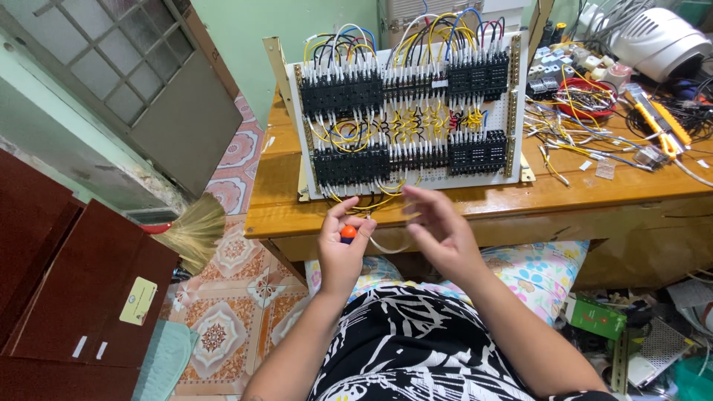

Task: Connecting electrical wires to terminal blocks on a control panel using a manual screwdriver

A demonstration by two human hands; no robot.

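While the left hand (343,241) pinches a small screwdriver (348,232) by its orange cap, shaft pointing away toward the board, the right hand (438,230) hovers open just beside it, fingers spread, with a thin white wire (388,247) looping between them. Just beyond, upright on the wooden surface (282,208), stands the wired terminal board (407,104), its bottom row nearest the left hand.

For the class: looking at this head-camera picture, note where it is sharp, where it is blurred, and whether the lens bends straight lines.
Head view: the wiring panel is sharp and evenly lit, no strong glare; the right hand is smeared by motion blur at the fingers, while the left hand pinching an orange-tipped tool is crisper; the table edge and window frame bow, showing wide-angle distortion.
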